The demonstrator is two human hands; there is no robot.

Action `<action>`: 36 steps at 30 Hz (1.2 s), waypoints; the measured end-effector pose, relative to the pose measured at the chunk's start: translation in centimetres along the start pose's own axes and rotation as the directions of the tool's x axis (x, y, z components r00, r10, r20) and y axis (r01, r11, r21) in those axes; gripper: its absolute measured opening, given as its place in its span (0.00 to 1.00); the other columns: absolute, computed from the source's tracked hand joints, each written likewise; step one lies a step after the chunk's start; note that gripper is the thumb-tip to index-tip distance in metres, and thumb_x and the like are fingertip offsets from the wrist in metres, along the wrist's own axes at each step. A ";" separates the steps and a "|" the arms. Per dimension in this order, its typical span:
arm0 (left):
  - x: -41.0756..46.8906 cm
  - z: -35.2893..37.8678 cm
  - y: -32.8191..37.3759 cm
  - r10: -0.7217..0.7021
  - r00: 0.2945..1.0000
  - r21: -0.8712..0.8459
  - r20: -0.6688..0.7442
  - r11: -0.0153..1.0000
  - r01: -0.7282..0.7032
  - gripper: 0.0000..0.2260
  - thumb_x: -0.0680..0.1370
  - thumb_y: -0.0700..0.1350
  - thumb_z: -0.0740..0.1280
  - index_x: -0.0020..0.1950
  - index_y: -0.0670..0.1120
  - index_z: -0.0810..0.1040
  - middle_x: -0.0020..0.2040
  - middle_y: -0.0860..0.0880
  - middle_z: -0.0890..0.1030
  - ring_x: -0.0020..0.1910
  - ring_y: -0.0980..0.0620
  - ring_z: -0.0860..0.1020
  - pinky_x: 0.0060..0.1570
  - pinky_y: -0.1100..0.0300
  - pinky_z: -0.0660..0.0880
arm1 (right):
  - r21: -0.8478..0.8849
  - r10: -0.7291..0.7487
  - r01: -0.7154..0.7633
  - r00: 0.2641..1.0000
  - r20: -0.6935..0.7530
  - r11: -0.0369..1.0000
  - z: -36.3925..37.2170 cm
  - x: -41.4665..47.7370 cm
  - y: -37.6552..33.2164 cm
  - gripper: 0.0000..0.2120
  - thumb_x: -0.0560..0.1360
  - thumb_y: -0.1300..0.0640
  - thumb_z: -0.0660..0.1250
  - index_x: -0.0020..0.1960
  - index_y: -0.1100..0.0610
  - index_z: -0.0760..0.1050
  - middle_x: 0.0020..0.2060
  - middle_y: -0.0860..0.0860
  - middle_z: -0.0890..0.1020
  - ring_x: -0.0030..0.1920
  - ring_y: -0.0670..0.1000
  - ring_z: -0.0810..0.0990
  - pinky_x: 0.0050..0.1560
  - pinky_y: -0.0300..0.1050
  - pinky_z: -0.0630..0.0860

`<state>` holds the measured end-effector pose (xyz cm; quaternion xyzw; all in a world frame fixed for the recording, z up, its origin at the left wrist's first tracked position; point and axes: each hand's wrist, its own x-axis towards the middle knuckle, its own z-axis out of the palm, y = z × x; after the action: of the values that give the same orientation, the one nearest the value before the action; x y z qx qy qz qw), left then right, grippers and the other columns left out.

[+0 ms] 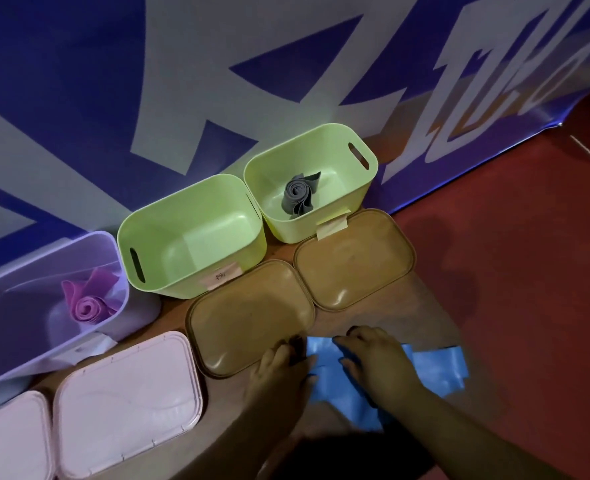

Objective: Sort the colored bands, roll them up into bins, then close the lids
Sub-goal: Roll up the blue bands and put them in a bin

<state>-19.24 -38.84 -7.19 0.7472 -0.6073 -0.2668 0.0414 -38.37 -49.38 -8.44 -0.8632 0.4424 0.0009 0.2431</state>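
A blue band (435, 370) lies flat on the brown board near me. My left hand (279, 372) and my right hand (376, 355) both press down on its left end, fingers curled over it. A rolled grey band (298, 195) sits in the right green bin (366, 168). The middle green bin (148, 233) holds nothing. A rolled pink band (87, 306) lies in the lilac bin (20, 271) at the left. Two brown lids (248, 317) (354, 258) lie in front of the green bins. All bins stand without lids.
Two pink lids (127, 400) (9, 438) lie at the lower left. A blue and white banner (182, 81) rises behind the bins. Red floor (528, 254) spreads to the right of the board.
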 end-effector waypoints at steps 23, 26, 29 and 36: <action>-1.0 -7.6 4.4 -0.317 0.943 -0.912 -0.099 0.408 0.042 0.11 0.74 0.29 0.70 0.40 0.45 0.76 0.33 0.55 0.79 0.34 0.60 0.74 0.36 0.68 0.71 | 0.590 0.121 -0.029 0.986 -0.118 0.807 -7.2 -1.7 -3.5 0.17 0.71 0.60 0.75 0.51 0.39 0.79 0.43 0.37 0.83 0.45 0.41 0.82 0.47 0.32 0.75; -2.1 -9.3 4.2 -0.283 0.938 -0.898 -0.200 0.437 -0.060 0.10 0.75 0.28 0.69 0.40 0.42 0.77 0.36 0.53 0.80 0.37 0.58 0.76 0.39 0.66 0.74 | 0.597 0.113 -0.009 0.984 -0.137 0.802 -7.4 -2.1 -4.3 0.15 0.72 0.59 0.75 0.54 0.42 0.80 0.44 0.37 0.84 0.49 0.37 0.82 0.51 0.29 0.74; -3.5 -10.4 3.4 -0.288 0.923 -0.873 -0.255 0.479 -0.091 0.10 0.75 0.28 0.68 0.41 0.43 0.78 0.37 0.53 0.82 0.39 0.57 0.78 0.43 0.64 0.76 | 0.582 0.109 -0.015 0.986 -0.127 0.813 -7.3 -2.6 -4.5 0.15 0.72 0.56 0.74 0.56 0.43 0.79 0.48 0.37 0.83 0.53 0.35 0.80 0.56 0.29 0.73; -8.2 -11.6 -0.8 -0.357 0.908 -0.801 -0.220 0.598 0.041 0.10 0.75 0.30 0.70 0.47 0.45 0.81 0.42 0.52 0.85 0.41 0.58 0.82 0.44 0.65 0.77 | 0.493 0.071 -0.025 0.995 -0.073 0.870 -6.0 -3.3 -4.5 0.15 0.70 0.52 0.75 0.55 0.40 0.79 0.46 0.31 0.81 0.51 0.35 0.78 0.52 0.27 0.70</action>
<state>-14.27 -34.00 5.27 0.7534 -0.3233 -0.3657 0.4407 -38.17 -47.20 -0.57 -0.7611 0.4599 -0.1439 0.4343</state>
